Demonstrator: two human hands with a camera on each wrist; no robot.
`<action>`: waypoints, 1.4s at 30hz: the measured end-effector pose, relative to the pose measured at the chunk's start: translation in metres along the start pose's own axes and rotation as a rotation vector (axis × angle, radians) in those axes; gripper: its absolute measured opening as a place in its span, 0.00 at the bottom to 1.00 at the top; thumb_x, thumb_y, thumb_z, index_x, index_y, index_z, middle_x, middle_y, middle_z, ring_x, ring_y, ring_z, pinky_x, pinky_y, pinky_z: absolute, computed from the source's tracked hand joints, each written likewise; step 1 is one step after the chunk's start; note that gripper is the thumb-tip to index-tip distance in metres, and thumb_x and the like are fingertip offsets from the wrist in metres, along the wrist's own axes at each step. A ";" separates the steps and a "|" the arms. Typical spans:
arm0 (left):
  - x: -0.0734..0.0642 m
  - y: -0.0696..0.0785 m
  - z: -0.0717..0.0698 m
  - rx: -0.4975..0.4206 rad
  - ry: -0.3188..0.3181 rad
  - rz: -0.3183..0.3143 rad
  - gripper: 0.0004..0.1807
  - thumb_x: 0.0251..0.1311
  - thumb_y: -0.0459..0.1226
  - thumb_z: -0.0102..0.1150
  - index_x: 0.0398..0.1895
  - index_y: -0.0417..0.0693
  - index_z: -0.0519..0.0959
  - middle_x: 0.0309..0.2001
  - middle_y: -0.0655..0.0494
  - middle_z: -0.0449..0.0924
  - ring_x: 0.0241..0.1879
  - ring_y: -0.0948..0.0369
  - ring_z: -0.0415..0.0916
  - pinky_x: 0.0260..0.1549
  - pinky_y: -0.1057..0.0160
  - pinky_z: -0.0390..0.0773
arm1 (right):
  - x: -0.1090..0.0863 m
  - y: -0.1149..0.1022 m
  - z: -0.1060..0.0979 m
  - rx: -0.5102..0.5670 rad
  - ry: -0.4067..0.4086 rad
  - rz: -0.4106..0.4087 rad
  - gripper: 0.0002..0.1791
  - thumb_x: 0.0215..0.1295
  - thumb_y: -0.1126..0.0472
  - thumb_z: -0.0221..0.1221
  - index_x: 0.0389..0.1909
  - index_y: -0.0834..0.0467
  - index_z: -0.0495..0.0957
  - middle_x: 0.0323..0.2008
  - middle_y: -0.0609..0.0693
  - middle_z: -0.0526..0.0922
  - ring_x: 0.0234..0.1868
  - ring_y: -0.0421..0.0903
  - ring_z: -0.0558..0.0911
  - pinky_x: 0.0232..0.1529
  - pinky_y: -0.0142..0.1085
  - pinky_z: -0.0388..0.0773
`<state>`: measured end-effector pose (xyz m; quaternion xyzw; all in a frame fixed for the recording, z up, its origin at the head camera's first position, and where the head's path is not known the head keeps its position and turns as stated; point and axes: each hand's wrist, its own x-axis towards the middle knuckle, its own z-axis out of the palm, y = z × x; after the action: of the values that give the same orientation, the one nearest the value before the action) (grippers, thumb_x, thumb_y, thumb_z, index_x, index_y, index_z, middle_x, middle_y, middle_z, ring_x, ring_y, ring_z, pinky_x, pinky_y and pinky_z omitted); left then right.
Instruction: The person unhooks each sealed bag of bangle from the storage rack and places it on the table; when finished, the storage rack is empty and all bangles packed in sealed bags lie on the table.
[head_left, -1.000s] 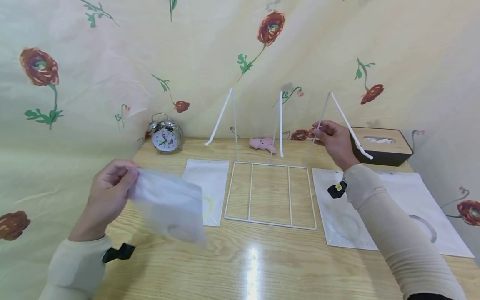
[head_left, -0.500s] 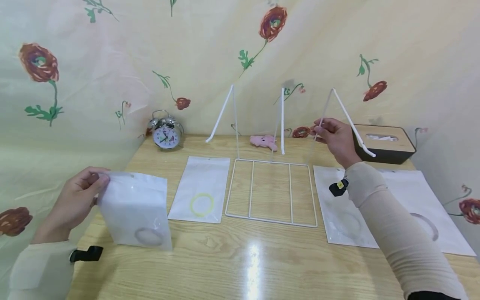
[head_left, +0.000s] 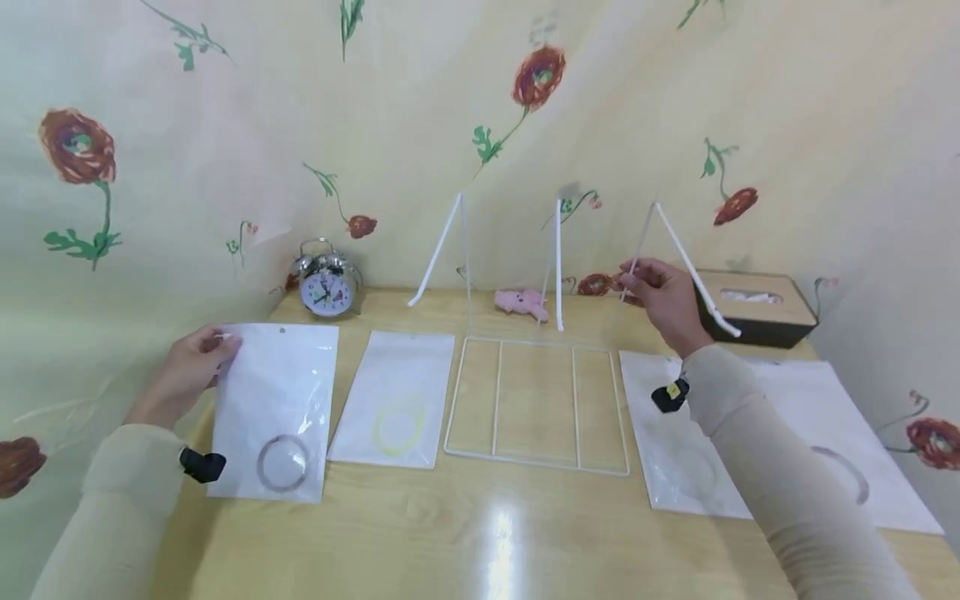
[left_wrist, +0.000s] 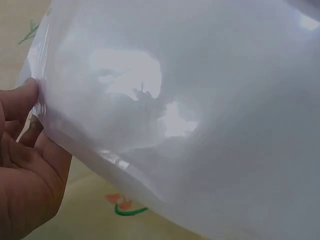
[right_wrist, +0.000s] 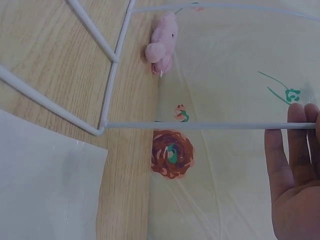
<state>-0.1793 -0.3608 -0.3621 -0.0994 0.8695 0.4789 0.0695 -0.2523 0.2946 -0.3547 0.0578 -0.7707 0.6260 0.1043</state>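
My left hand (head_left: 187, 371) pinches the upper left corner of a white clear-fronted bag (head_left: 273, 383), which has a dark ring inside near its bottom. In the left wrist view the bag's shiny film (left_wrist: 200, 165) covers most of the picture, with the thumb and fingers at its edge. My right hand (head_left: 663, 300) holds the right upright of a white wire rack (head_left: 558, 267) with three slanting prongs. From the right wrist view, the fingers (right_wrist: 282, 175) lie against that upright rod (right_wrist: 220, 126). Beside the rack lies another bag (head_left: 408, 362) with a yellow ring.
Two larger white bags lie to the right, the nearer-left one (head_left: 651, 433) partly under my right sleeve. A black tissue box (head_left: 776, 292) with a wooden top stands behind them. An alarm clock (head_left: 327, 287) and a pink plush toy (head_left: 517, 302) sit at the table's back edge.
The left hand has carried its bag leftward from in front of the yellow-ring bag to the table's left side, where it now faces flat-on. The right hand keeps hold of the rack.
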 end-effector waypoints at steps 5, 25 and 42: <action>0.027 -0.011 0.010 0.064 -0.042 -0.111 0.46 0.75 0.57 0.44 0.80 0.37 0.41 0.76 0.28 0.42 0.71 0.33 0.49 0.65 0.33 0.62 | -0.012 0.015 0.006 0.014 -0.014 0.034 0.11 0.72 0.60 0.60 0.50 0.60 0.80 0.43 0.52 0.85 0.43 0.42 0.84 0.44 0.31 0.85; 0.068 -0.011 0.018 0.215 0.089 -0.192 0.36 0.75 0.51 0.38 0.74 0.30 0.56 0.70 0.29 0.58 0.64 0.35 0.60 0.62 0.29 0.59 | 0.006 0.000 0.014 0.027 -0.025 -0.032 0.10 0.72 0.62 0.58 0.50 0.60 0.80 0.40 0.46 0.85 0.43 0.40 0.85 0.44 0.31 0.85; 0.078 -0.003 0.030 0.235 0.151 -0.314 0.35 0.78 0.47 0.31 0.72 0.24 0.54 0.72 0.27 0.54 0.69 0.37 0.58 0.69 0.40 0.62 | 0.009 -0.012 0.015 0.021 -0.018 -0.048 0.08 0.72 0.64 0.59 0.48 0.61 0.81 0.38 0.46 0.85 0.41 0.41 0.85 0.42 0.31 0.85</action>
<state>-0.2530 -0.3454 -0.3973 -0.2603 0.8960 0.3485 0.0892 -0.2595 0.2781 -0.3437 0.0831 -0.7635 0.6306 0.1119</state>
